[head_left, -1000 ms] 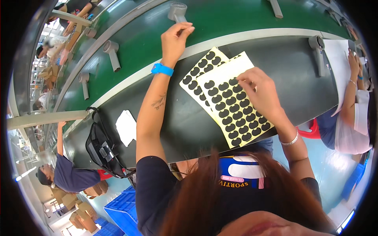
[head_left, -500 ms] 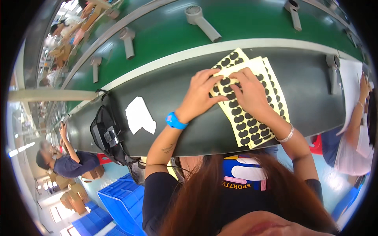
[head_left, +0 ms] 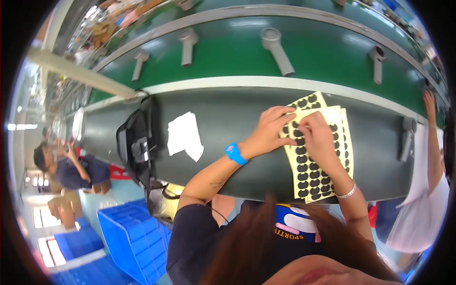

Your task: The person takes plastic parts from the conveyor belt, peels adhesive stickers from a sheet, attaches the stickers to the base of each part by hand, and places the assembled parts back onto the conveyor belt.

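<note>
Stacked pale-yellow sheets of black oval stickers (head_left: 302, 183) lie on the dark worktop in front of me, slightly fanned out. My left hand (head_left: 270, 130) rests on the left edge of the top sheet, thumb and fingers apart, holding nothing. A blue band is on that wrist. Over the upper part of the same sheet is my right hand (head_left: 319, 140), its thumb and forefinger pinched together close to a row of stickers. Whatever is between those fingertips is too small and covered to make out.
A white sheet of paper (head_left: 184, 135) and a black bag (head_left: 137, 142) lie to the left. Grey handheld fans (head_left: 280, 54) rest on the green belt beyond; another fan (head_left: 407, 137) lies at the right. Blue crates (head_left: 133, 232) stand on the floor. Co-workers sit at both sides.
My right hand's fingers have drawn together into a pinch over the top sheet. My left hand stays on the sheet's edge. The whole view has shifted, showing the bench lower.
</note>
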Available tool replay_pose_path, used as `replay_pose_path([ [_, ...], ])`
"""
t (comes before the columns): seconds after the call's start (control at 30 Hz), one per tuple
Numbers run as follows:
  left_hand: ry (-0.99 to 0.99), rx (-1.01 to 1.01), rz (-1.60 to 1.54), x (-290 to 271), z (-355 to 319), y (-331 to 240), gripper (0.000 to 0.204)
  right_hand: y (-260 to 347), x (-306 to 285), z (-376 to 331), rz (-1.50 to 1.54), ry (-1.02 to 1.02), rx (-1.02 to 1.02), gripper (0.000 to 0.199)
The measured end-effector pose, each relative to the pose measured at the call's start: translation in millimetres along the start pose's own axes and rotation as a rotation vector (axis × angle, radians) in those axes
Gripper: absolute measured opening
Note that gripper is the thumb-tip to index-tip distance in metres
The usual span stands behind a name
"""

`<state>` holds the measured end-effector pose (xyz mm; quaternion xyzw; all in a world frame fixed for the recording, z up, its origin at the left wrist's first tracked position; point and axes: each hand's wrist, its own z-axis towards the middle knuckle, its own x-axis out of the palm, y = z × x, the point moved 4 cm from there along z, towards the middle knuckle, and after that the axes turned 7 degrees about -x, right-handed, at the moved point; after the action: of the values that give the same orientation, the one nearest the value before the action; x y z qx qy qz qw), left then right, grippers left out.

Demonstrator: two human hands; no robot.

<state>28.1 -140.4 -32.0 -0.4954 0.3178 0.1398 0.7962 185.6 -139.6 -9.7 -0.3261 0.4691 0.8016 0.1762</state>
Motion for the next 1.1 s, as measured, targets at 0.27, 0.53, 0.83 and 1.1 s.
replay_pose_path([
  [0.27, 0.016, -0.015, 0.043, -10, -4, 0, 0.069, -67, -88, 45, 0.151, -0.368, -0.015, 0.006],
  [0.53, 0.044, -0.032, 0.047, -7, 0, -4, 0.068, -228, -139, 79, -0.416, -0.616, 0.386, 0.066],
  [0.83, 0.044, -0.039, 0.056, -2, 5, 1, 0.069, -120, -187, 70, 0.197, -0.791, 0.024, 0.064],
  [1.1, -0.118, 0.072, -0.146, -34, 25, -84, 0.066, 45, -134, -20, -0.099, -0.245, -0.312, 0.056],
])
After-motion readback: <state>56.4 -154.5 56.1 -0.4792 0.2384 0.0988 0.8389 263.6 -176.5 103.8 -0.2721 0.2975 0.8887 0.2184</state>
